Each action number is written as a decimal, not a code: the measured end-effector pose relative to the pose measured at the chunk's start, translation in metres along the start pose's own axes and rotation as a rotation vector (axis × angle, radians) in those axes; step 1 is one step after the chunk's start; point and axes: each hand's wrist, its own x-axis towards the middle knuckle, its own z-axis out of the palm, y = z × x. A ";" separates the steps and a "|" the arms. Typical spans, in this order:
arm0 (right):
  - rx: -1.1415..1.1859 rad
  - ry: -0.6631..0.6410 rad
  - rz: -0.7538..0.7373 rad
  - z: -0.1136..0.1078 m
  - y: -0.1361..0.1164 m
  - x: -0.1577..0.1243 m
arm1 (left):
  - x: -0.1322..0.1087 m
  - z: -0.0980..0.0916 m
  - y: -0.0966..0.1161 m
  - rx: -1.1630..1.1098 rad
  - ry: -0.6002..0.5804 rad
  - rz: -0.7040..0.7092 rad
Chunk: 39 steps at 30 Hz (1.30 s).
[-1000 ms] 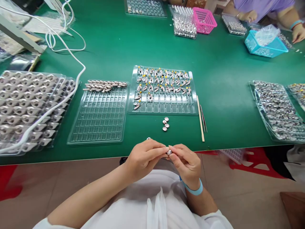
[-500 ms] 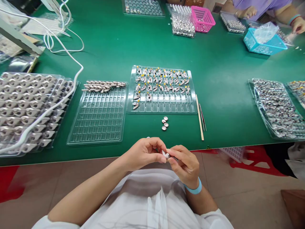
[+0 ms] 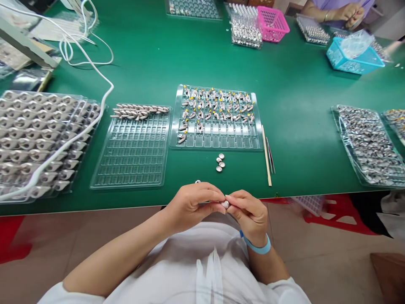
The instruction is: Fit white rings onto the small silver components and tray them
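A small pale earbud part [image 3: 225, 204] is pinched between the fingertips of both hands, just off the table's front edge. My left hand [image 3: 198, 202] grips it from the left, my right hand [image 3: 249, 213] from the right; fingers hide much of it. Several round earbud caps [image 3: 220, 163] lie on the green table beyond the hands. Behind them a clear tray [image 3: 218, 145] carries rows of stemmed earbud parts with yellow tips. One more small part [image 3: 198, 182] shows just past my left hand.
A wooden stick [image 3: 266, 156] and tweezers [image 3: 270, 155] lie right of the tray. Left are a partly filled tray [image 3: 131, 162], stacked trays of grey shells [image 3: 34, 143] and a white cable [image 3: 109, 86]. Another filled tray [image 3: 368, 145] sits right; a co-worker's hands [image 3: 349, 14] are beyond a blue basket [image 3: 354, 61].
Both hands have shifted slightly right and closed more tightly around the earbud part, which has turned between the fingers. The co-worker's hands have come together.
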 end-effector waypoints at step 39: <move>-0.194 -0.157 0.042 0.006 -0.007 0.009 | -0.019 0.004 -0.019 0.402 0.074 0.342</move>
